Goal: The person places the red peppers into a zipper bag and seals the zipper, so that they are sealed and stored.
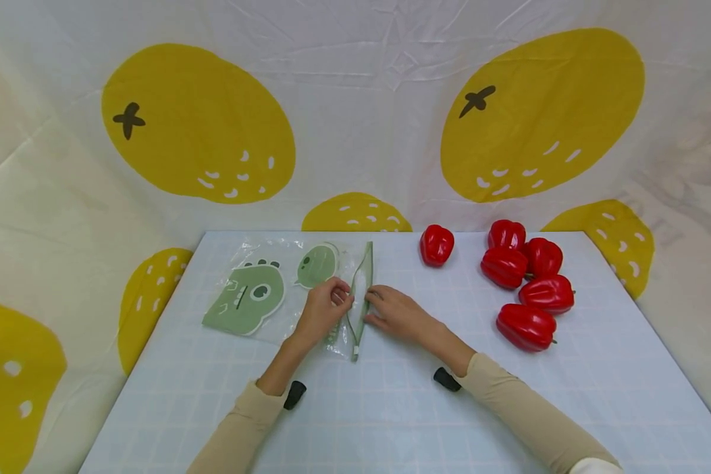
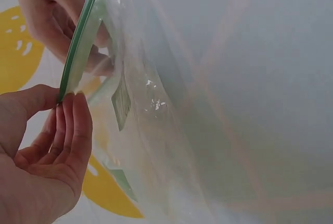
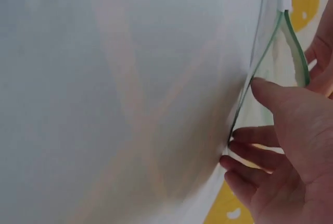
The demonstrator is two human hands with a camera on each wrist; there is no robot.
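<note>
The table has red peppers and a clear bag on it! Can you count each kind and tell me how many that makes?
Red peppers: 6
Clear bag: 1
Total: 7

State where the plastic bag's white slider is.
In the head view, the white slider sits at the near right corner of the plastic bag, lower in the picture than the left hand and right hand.

In the head view, we see the left sleeve [image 1: 237,428] and right sleeve [image 1: 524,408] cropped by the bottom edge. The left hand [image 1: 324,306] hides part of the bag [image 1: 269,299]. We cannot make out the small green print [image 1: 332,334].
</note>
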